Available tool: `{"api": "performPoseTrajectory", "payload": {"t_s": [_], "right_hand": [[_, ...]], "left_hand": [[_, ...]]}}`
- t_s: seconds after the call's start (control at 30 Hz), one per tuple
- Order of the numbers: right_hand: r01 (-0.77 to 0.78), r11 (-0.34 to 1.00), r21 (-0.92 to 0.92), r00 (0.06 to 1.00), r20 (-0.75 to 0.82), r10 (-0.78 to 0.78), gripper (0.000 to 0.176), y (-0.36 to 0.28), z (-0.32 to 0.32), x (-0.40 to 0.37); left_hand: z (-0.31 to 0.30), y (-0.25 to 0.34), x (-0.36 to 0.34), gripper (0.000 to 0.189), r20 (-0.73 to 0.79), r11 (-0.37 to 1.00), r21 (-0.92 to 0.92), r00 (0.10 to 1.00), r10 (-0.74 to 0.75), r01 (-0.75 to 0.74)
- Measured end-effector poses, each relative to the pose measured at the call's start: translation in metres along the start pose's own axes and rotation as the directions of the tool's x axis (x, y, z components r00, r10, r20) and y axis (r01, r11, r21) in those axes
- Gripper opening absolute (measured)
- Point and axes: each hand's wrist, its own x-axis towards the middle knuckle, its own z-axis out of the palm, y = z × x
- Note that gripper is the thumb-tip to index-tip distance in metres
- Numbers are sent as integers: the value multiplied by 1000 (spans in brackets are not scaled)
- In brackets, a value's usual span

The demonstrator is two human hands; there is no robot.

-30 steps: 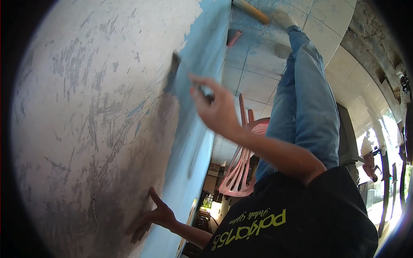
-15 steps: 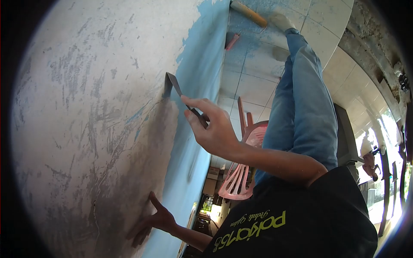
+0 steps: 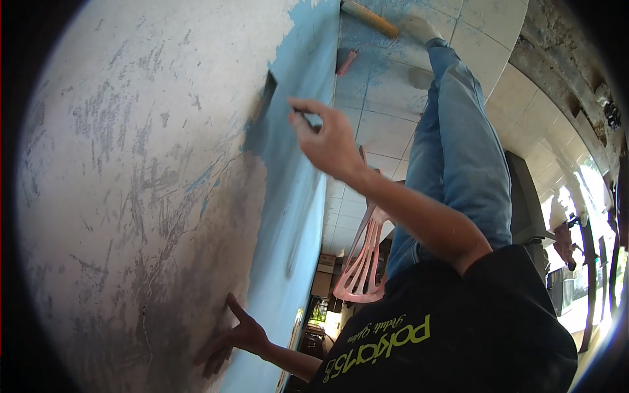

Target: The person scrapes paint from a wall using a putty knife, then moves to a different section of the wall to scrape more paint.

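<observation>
My right hand is closed around the handle of a scraper. Its dark flat blade, slightly blurred, is at the ragged border between blue paint and the pale, scraped part of the wall. A strip of blue paint runs along the wall beside that hand. Lower in the view, my left hand rests with thumb and fingers spread against a greyish, cracked part of the wall. Nothing shows in that hand, though its fingertips are dim in shadow.
A pink plastic chair stands behind my right forearm. On the tiled floor, dusted with blue flakes, lie a yellowish-brown cylinder and a small red-pink object near the wall's foot. Another person is far off at the right.
My right hand and the scraper have moved up in the view and slightly right along the paint border. My left hand stays in place on the wall.
</observation>
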Motion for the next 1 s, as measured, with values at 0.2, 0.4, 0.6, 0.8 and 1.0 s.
{"api": "performPoseTrajectory", "payload": {"t_s": [0.2, 0.4, 0.6, 0.8, 1.0], "right_hand": [[57, 998, 38, 997, 45, -59, 31, -11, 3, -23], [-5, 999, 46, 1000, 12, 4, 27, -19, 1, -9], [-63, 996, 68, 990, 128, 54, 29, -22, 1, -15], [-4, 997, 72, 998, 55, 0, 25, -30, -2, -24], [-30, 999, 21, 1000, -7, 30, 26, -23, -2, 4]], "left_hand": [[-4, 6, 0, 123, 85, 987, -143, 995, -60, 72], [-3, 3, 1, 118, 79, 988, -149, 996, -40, 52], [1, 2, -1, 127, -15, 997, -82, 1000, 12, -13], [-3, 1, 2, 134, 72, 986, -164, 997, -4, 16], [2, -2, 1, 134, -34, 994, 102, 999, 38, -34]]}}
